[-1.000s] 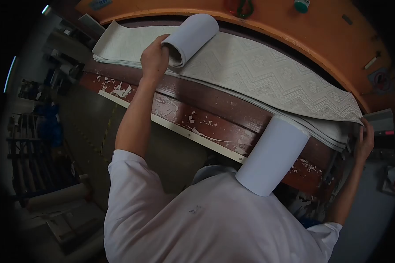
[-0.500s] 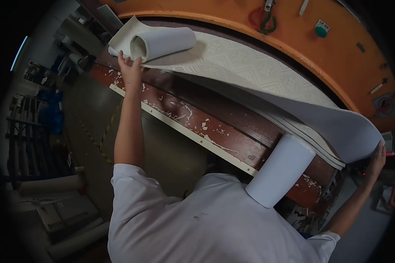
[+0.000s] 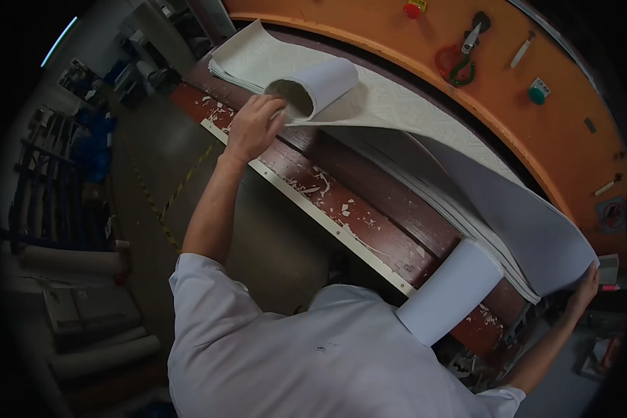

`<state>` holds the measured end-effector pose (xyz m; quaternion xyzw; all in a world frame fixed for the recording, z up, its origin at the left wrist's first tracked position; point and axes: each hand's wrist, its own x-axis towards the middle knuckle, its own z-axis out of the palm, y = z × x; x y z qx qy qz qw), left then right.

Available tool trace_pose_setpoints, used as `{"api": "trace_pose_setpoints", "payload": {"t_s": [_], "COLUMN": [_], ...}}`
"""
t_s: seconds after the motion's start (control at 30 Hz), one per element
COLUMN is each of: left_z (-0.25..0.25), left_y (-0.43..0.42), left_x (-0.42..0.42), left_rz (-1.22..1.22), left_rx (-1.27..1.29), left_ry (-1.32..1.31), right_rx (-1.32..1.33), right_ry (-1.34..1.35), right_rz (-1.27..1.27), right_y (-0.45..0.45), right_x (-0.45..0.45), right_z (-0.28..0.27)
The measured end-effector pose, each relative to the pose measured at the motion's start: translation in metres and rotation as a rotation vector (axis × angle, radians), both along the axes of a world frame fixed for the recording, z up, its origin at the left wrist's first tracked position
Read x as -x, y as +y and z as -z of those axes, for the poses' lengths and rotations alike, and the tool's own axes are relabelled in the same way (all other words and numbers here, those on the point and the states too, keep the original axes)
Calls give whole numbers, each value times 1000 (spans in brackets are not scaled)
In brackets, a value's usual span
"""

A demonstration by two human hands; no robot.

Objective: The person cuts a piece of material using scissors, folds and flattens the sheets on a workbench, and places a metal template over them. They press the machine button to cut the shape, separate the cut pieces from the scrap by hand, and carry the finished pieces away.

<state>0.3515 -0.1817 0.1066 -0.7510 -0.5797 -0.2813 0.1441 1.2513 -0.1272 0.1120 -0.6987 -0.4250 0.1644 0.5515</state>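
Observation:
A long sheet of embossed cream wallpaper (image 3: pixel 397 120) lies along the bench, with a rolled part (image 3: pixel 334 83) near its left end. My left hand (image 3: pixel 256 127) is at the near end of this roll, its fingers bent together on the sheet's edge. At the far right, my right hand (image 3: pixel 585 289) pinches the corner of the sheet, whose pale back (image 3: pixel 508 209) is lifted and curved. More sheets (image 3: pixel 460 219) are stacked beneath. A second white roll (image 3: pixel 453 289) hangs over the bench's front edge, against my shirt.
Paper scraps lie on the red-brown bench (image 3: pixel 390 202), which has a pale metal edge strip (image 3: pixel 306 202). Behind it, an orange machine panel (image 3: pixel 494 90) carries red-and-green-handled pliers (image 3: pixel 463 59), a red button (image 3: pixel 414 10) and a green button (image 3: pixel 537 93). Rolls (image 3: pixel 104 355) lie at lower left.
My left hand has shifted from the sheet's edge to the roll's open end, its fingers drawing closer together. My right hand has lowered slightly with the sheet's corner. The view has turned.

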Motion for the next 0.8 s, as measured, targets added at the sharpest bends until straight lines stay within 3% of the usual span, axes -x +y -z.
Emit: {"api": "trace_pose_setpoints", "payload": {"t_s": [0.1,0.23,0.37,0.4,0.43,0.47,0.5,0.53,0.57,0.63,0.7,0.8], "left_z": [1,15,24,11,-16,-42,-74,-104,-132,-181,-189,-157], "left_y": [-16,-10,2,3,-1,-5,-7,-5,-4,14,58,132], "left_x": [4,27,53,61,64,65,66,59,53,27,15,-16], "left_rz": [21,-152,-279,-252,-310,-328,-407,-452,-618,-845,-771,-715], "left_rx": [6,120,-9,-190,-245,-288,-312,-399,-269,24,147,255], "left_ry": [-64,94,-248,-187,-75,-127,53,214,333,453,609,699], "right_rx": [-30,-32,-73,-117,-141,-136,-124,-62,11,207,294,317], "right_ry": [114,159,87,79,81,102,171,-162,-281,-250,-299,-651], "right_rz": [-44,-41,-20,-37,-87,-29,-28,93,119,33,-71,86], "right_y": [-5,-4,-7,-8,-9,-16,-19,-24,-26,-24,4,37], "right_x": [-12,-14,3,-6,-24,-15,-20,-10,-3,22,14,76], "right_z": [4,5,-4,-9,-14,-32,-46,-56,-67,-82,-64,-27]}}
